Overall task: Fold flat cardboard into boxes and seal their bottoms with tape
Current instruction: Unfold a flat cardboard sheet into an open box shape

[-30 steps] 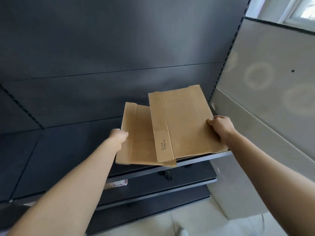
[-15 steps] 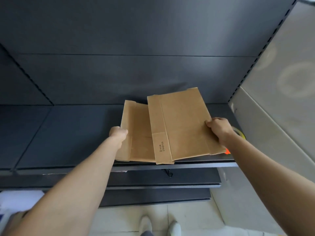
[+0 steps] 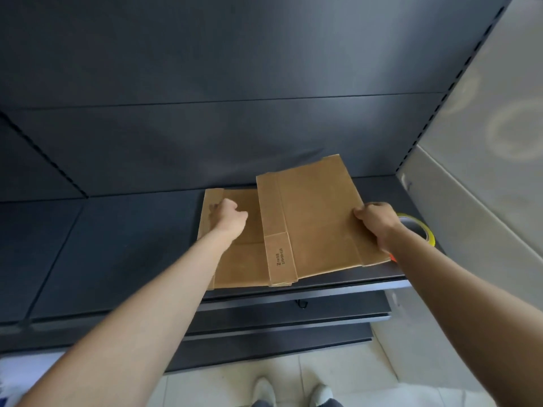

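Observation:
Two flat brown cardboard blanks lie overlapped on a dark shelf (image 3: 117,245). The upper blank (image 3: 317,218) is tilted, with small print on its left flap. My right hand (image 3: 374,223) grips its right edge. The lower blank (image 3: 244,265) lies flat under it to the left. My left hand (image 3: 229,214) rests on this lower blank near its far left corner, fingers curled on the cardboard. A roll of yellow tape (image 3: 420,229) sits on the shelf just behind my right wrist, partly hidden by it.
The dark back panel (image 3: 235,83) rises behind the shelf. Two lower shelves (image 3: 293,318) jut out beneath. A pale wall panel (image 3: 484,186) closes the right side. An orange object (image 3: 393,257) peeks from under the upper blank. My shoes (image 3: 293,392) stand on pale floor tiles.
Both blanks have come down onto the shelf. My left hand has moved from the lower blank's left edge onto its top surface. The view has tilted down, and more of the tape roll shows.

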`<state>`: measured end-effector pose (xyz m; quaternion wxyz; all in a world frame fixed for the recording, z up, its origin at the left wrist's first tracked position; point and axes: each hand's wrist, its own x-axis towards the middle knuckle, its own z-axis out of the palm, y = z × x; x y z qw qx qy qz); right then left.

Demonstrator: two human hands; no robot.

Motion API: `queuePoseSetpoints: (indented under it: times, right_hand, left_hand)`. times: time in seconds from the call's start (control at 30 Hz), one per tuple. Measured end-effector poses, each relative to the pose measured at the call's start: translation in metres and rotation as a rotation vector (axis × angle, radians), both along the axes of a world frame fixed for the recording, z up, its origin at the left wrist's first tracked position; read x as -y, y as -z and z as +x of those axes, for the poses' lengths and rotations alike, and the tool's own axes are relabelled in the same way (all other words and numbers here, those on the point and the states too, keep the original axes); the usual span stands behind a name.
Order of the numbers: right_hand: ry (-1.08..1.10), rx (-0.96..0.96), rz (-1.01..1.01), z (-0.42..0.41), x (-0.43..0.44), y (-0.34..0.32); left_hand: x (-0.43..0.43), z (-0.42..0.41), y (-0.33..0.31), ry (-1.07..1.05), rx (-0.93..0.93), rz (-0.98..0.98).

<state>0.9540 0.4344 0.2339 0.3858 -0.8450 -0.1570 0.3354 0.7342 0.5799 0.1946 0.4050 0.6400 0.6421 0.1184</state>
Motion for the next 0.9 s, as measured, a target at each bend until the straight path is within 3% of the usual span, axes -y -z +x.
queuePoseSetpoints:
  times: [0.1, 0.27, 0.6, 0.9]
  right_hand:
    - [-0.020, 0.069, 0.018, 0.005, -0.002, -0.009]
    - [-0.119, 0.183, 0.035, 0.016, -0.002, -0.030]
    - [-0.450, 0.528, -0.019, 0.026, 0.011, -0.049]
    - [-0.820, 0.351, -0.068, 0.025, 0.021, -0.054]
  left_hand:
    - [0.012, 0.025, -0.024, 0.155, 0.161, -0.027]
    - [0.029, 0.067, -0.060, 0.318, 0.260, 0.022]
    - [0.075, 0.118, -0.089, 0.329, 0.392, -0.100]
    - [0.097, 0.121, -0.090, 0.202, 0.336, -0.119]
